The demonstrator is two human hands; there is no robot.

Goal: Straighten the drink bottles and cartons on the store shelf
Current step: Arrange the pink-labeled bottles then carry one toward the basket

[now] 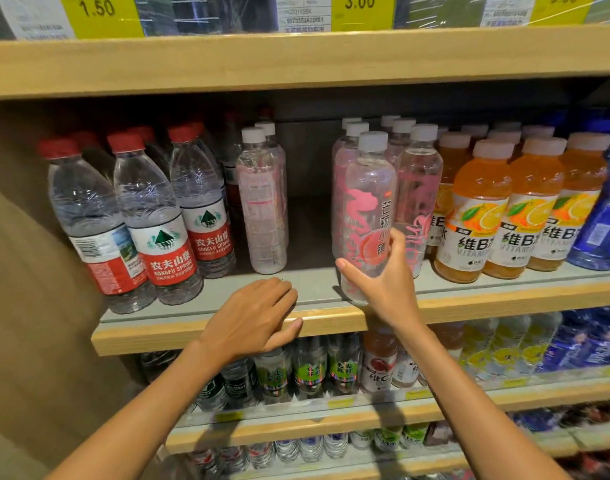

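Right hand (383,289) grips clear-liquid pink-label bottle (369,188); left hand (255,313) rests on shelf (158,336), fingers together.

Up top we've got yellow price tags: one reads 1.50 (99,12), another 3.00 (360,10), and a third tag (561,5) off to the right is too blurry for us to read. Shiny clear plastic wrap (206,12) shows between them. A white barcode label (303,13) sits just left of the 3.00. Down the left side we see a plain brown side panel (29,271), and lower down a few small yellow labels (229,416), unreadable.
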